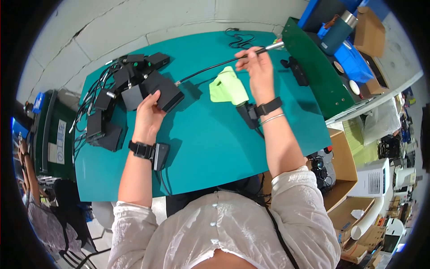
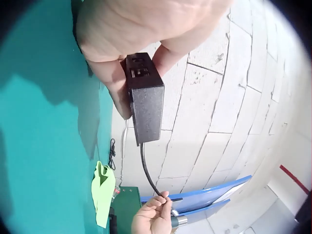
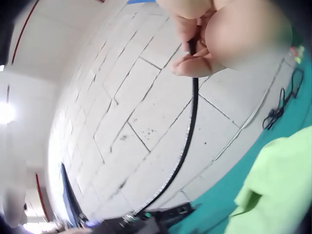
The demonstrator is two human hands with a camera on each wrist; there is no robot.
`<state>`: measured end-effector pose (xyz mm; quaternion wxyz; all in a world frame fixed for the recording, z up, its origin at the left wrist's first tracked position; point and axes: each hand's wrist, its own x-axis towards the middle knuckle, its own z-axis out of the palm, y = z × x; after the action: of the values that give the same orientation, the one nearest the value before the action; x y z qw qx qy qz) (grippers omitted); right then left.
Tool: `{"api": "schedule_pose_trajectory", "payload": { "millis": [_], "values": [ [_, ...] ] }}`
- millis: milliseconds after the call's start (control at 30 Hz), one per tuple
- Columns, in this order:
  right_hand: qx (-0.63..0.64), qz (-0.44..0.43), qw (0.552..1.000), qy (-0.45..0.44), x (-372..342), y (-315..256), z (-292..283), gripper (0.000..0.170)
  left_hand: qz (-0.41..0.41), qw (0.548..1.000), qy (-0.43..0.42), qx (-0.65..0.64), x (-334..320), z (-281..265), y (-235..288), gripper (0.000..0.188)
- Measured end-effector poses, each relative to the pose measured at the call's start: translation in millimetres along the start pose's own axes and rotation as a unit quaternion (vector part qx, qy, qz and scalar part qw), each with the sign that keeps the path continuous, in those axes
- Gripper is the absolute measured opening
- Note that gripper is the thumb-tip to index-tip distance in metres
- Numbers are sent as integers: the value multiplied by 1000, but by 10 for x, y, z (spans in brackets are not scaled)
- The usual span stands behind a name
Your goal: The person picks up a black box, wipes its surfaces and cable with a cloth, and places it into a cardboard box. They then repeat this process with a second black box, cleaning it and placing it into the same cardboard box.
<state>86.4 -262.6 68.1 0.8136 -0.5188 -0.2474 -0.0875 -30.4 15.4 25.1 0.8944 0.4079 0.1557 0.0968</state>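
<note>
The left hand (image 1: 150, 114) grips a black box (image 1: 164, 91) by its edge, thumb and fingers on opposite faces in the left wrist view, where the box (image 2: 148, 107) hangs clear of the teal table. A black cable (image 1: 208, 68) runs from the box to the right hand (image 1: 259, 74). That hand pinches the cable near its silver metal end (image 1: 274, 45). In the right wrist view the cable (image 3: 187, 141) bends down from the fingers (image 3: 195, 66). Below the right hand, a light green cloth (image 1: 228, 87) lies crumpled on the table (image 1: 215, 143).
Several black boxes with cables (image 1: 105, 98) are piled at the table's left. A thin black cord (image 1: 241, 40) lies at the back, and a black device (image 1: 298, 71) beside the green panel (image 1: 313, 74). Beyond it stands a dark bottle (image 1: 338, 36). Cardboard boxes (image 1: 342, 170) sit at the right.
</note>
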Motion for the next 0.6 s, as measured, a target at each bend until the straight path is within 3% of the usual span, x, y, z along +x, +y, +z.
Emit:
{"api": "schedule_pose_trajectory", "payload": {
  "millis": [167, 600],
  "values": [
    [-52, -53, 997, -29, -67, -101, 111, 15, 10, 1000, 10, 24, -101, 114, 3, 16],
    [-176, -96, 979, -28, -159, -88, 216, 13, 7, 999, -1, 39, -168, 181, 3, 15]
  ]
}}
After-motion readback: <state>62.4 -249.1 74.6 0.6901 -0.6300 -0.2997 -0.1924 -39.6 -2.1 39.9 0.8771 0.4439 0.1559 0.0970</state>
